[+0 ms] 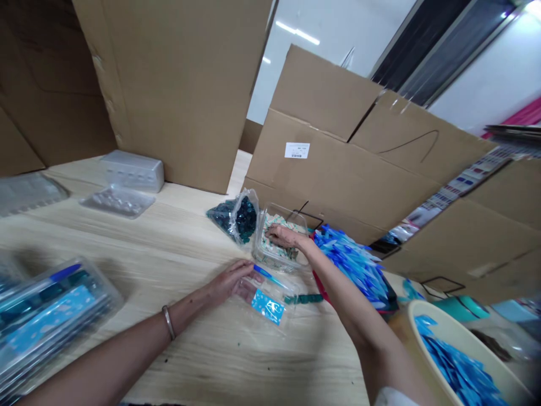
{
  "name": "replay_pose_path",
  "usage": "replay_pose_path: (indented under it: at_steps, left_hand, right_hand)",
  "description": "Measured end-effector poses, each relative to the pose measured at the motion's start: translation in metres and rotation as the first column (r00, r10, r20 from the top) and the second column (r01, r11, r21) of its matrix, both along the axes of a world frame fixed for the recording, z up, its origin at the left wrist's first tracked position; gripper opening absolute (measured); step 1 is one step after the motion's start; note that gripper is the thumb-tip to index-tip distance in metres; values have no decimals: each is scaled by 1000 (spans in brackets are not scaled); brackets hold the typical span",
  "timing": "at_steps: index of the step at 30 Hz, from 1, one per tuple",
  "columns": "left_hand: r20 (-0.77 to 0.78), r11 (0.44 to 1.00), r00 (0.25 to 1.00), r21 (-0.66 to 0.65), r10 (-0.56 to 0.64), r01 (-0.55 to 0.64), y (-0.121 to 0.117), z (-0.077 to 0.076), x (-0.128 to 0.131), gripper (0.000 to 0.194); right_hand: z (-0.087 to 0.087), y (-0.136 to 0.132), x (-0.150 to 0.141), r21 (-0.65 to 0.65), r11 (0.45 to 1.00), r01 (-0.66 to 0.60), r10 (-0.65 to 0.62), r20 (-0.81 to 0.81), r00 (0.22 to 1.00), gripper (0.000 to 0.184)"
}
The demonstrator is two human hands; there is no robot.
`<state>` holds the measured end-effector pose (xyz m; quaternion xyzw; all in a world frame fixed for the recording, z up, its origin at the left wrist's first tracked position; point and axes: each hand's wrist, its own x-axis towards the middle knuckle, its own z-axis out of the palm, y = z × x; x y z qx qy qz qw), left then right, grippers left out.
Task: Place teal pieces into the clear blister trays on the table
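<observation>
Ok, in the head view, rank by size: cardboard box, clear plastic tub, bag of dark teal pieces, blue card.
1. Cardboard box, largest.
2. Clear plastic tub and bag of dark teal pieces: they look close, so I won't rank them.
3. Blue card, smallest.

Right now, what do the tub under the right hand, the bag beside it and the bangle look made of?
The tub looks like clear rigid plastic: see-through walls, glossy rim. The bag is thin clear film, creased and shiny. The bangle seems polished metal, with a bright highlight; which metal, can't tell.
</observation>
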<state>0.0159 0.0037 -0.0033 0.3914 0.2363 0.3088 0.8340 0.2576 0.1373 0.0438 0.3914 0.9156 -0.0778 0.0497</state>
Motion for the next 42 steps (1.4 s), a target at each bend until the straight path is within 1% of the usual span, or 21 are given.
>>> replay_pose_path:
  at_steps: [4, 8, 12, 14, 17, 22, 25, 28, 32, 35, 38, 42]
  left_hand:
    - [-4, 1000, 1000, -1, 5, -5, -1, 1, 0, 33]
    - [12, 1000, 1000, -9, -1, 1, 0, -1, 1, 32]
    - [22, 1000, 1000, -20, -1, 2, 0, -3, 2, 34]
    - [24, 1000, 1000, -23, 6, -5, 0, -3, 2, 35]
    - [13, 1000, 1000, -19, 6, -6, 0, -2, 1, 35]
    - [10, 1000, 1000, -3, -5, 5, 0, 0, 1, 33]
    - [2, 1000, 1000, 4, -5, 5, 0, 1, 1, 35]
    - [8, 1000, 1000, 6, -5, 5, -1, 1, 0, 35]
    - [14, 1000, 1000, 11, -9, 9, 0, 0, 0, 33]
    - [17, 1000, 1000, 14, -4, 4, 0, 0, 0, 33]
    - [22, 1000, 1000, -2, -1, 1, -1, 1, 0, 35]
    - [20, 1000, 1000, -13, -5, 6, -1, 0, -1, 36]
  right_hand:
    - [-2, -4, 2, 32, 992, 118, -117, -39, 992, 19]
    - [1, -9, -2, 109, 961, 252, -243, -89, 966, 20]
    - [1, -8, -6, 177, 930, 321, -304, -120, 945, 19]
    - [-2, -7, -7, 193, 928, 318, -300, -118, 947, 16]
    - [-5, -7, -8, 189, 942, 276, -263, -95, 960, 14]
    - [-6, -6, -8, 126, 976, 176, -173, -38, 984, 16]
    - [-7, -4, -9, 101, 982, 158, -157, -22, 987, 18]
    - [-7, -3, -10, 106, 978, 182, -181, -19, 983, 19]
    - [-8, -4, -10, 151, 958, 243, -242, -25, 970, 19]
    - [-9, -4, -10, 153, 954, 259, -260, -15, 965, 19]
    - [-9, -2, -11, 123, 955, 270, -274, 9, 962, 19]
    - [-4, 3, -14, 42, 961, 273, -275, 53, 960, 21]
